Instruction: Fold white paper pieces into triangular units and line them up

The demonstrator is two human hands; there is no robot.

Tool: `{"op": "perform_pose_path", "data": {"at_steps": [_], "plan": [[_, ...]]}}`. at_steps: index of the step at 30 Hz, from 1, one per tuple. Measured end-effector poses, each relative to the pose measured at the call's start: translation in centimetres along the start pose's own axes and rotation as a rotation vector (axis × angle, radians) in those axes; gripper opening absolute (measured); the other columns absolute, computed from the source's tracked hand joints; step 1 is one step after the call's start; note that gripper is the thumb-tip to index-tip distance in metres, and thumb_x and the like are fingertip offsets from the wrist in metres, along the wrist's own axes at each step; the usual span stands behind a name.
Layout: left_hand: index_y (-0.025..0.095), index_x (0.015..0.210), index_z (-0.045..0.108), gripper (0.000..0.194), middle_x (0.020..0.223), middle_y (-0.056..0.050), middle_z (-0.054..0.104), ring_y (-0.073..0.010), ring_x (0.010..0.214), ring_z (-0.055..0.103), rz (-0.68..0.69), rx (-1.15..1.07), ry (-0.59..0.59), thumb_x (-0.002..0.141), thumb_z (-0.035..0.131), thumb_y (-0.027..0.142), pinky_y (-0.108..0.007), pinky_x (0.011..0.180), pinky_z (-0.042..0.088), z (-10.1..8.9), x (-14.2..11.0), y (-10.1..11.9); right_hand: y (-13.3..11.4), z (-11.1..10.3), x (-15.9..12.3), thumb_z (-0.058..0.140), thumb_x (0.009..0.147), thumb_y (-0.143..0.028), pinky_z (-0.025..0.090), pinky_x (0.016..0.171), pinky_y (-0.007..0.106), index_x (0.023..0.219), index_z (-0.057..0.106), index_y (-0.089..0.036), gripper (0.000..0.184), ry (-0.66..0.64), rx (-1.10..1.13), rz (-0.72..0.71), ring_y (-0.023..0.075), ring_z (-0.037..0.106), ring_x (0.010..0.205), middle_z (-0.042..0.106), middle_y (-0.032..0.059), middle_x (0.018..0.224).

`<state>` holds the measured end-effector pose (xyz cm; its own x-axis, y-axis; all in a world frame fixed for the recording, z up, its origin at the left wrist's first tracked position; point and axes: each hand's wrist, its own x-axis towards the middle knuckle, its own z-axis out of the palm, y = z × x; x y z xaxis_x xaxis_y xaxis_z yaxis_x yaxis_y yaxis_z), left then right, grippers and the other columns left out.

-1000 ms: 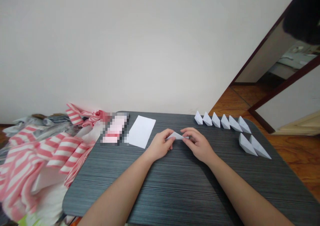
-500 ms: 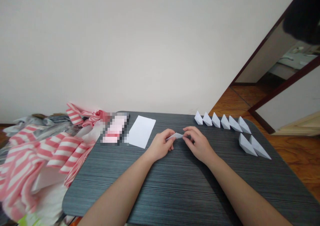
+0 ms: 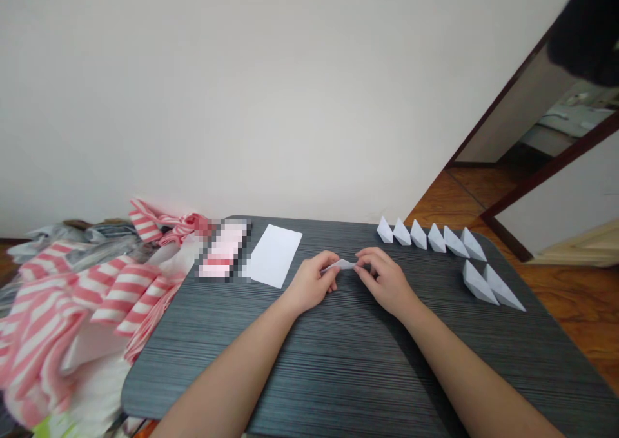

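A small piece of folded white paper (image 3: 343, 264) is held between my two hands over the middle of the dark table (image 3: 309, 367). My left hand (image 3: 315, 280) pinches its left end between thumb and fingers. At the other end, the fingertips of my right hand (image 3: 385, 279) close on its right corner. The paper's centre rises to a low peak; its lower folds are partly hidden by my fingers. Several folded white paper boats (image 3: 418, 235) stand in a row at the back right, and two more paper boats (image 3: 503, 288) sit in front of them.
White paper sheets (image 3: 276, 255) lie at the back left, beside a blurred pinkish object (image 3: 223, 248). Red-and-white striped cloth (image 3: 104, 289) is heaped left of the table. A pale wall (image 3: 290, 102) rises behind; wooden floor (image 3: 575, 302) shows at right.
Both hands keep hold of the folded paper in nearly the same place. My right fingers have shifted very slightly, and the whole view has moved a little.
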<state>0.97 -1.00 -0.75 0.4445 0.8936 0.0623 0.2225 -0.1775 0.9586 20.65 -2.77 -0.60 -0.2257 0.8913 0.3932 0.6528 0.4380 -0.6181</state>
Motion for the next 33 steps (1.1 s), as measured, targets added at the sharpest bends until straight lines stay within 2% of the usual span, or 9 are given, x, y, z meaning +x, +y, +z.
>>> {"op": "perform_pose_path", "data": {"at_steps": [6, 10, 15, 18, 21, 28, 33], "plan": [[0.017, 0.093, 0.053, 0.022, 0.062, 0.002, 0.055, -0.0091, 0.052, 0.053, 0.014, -0.008, -0.013, 0.088, 0.040, 0.034, -0.021, 0.053, 0.044, 0.0, 0.0, 0.2, 0.2, 0.2, 0.0, 0.055, 0.082, -0.020, 0.043, 0.067, 0.029, 0.088, 0.058, -0.020, 0.008, -0.054, 0.047, 0.004, 0.0167, 0.054, 0.075, 0.059, 0.0049, 0.090], [0.017, 0.093, 0.054, 0.021, 0.067, 0.000, 0.057, -0.0099, 0.057, 0.055, 0.019, -0.001, -0.026, 0.087, 0.041, 0.033, -0.021, 0.055, 0.045, 0.0, -0.1, 0.4, -0.1, 0.1, 0.1, 0.053, 0.083, -0.021, 0.042, 0.066, 0.028, 0.082, 0.060, -0.020, 0.007, -0.100, 0.085, -0.028, 0.0164, 0.054, 0.072, 0.058, 0.0034, 0.080], [0.018, 0.090, 0.060, 0.017, 0.083, -0.003, 0.063, -0.0140, 0.073, 0.057, 0.107, 0.168, 0.005, 0.082, 0.050, 0.028, -0.025, 0.068, 0.045, -0.2, -0.1, 0.9, -0.1, -0.2, 0.0, 0.051, 0.084, -0.023, 0.041, 0.060, 0.028, 0.080, 0.059, -0.019, 0.010, 0.013, 0.084, 0.010, 0.0157, 0.053, 0.067, 0.058, 0.0051, 0.084], [0.018, 0.089, 0.063, 0.016, 0.094, -0.005, 0.064, -0.0165, 0.086, 0.057, 0.180, 0.205, 0.015, 0.082, 0.051, 0.026, -0.027, 0.076, 0.044, -0.2, -0.2, 1.2, -0.1, -0.3, 0.0, 0.052, 0.084, -0.023, 0.041, 0.057, 0.027, 0.080, 0.060, -0.020, 0.010, 0.002, 0.109, 0.005, 0.0145, 0.051, 0.064, 0.058, 0.0051, 0.086], [0.018, 0.091, 0.064, 0.018, 0.101, -0.006, 0.063, -0.0174, 0.090, 0.057, 0.202, 0.219, 0.007, 0.082, 0.051, 0.026, -0.026, 0.073, 0.044, -0.2, -0.2, 1.3, -0.2, -0.4, 0.0, 0.053, 0.084, -0.024, 0.041, 0.058, 0.027, 0.081, 0.062, -0.020, 0.011, -0.036, 0.137, -0.020, 0.0144, 0.052, 0.065, 0.057, 0.0046, 0.085], [0.018, 0.092, 0.061, 0.019, 0.080, -0.001, 0.063, -0.0136, 0.068, 0.054, 0.121, 0.297, 0.030, 0.079, 0.055, 0.031, -0.024, 0.062, 0.041, -0.2, -0.2, 1.0, -0.5, -0.3, -0.1, 0.053, 0.085, -0.025, 0.043, 0.059, 0.027, 0.082, 0.063, -0.020, 0.011, -0.065, 0.181, -0.023, 0.0145, 0.054, 0.066, 0.057, 0.0050, 0.085], [0.018, 0.089, 0.065, 0.021, 0.087, -0.004, 0.065, -0.0155, 0.079, 0.058, 0.210, 0.229, -0.059, 0.084, 0.049, 0.030, -0.026, 0.074, 0.042, -0.2, -0.2, 1.2, -0.6, -0.4, -0.1, 0.054, 0.084, -0.026, 0.045, 0.062, 0.028, 0.084, 0.065, -0.021, 0.012, -0.107, 0.216, -0.050, 0.0162, 0.056, 0.072, 0.059, 0.0052, 0.085]]}}
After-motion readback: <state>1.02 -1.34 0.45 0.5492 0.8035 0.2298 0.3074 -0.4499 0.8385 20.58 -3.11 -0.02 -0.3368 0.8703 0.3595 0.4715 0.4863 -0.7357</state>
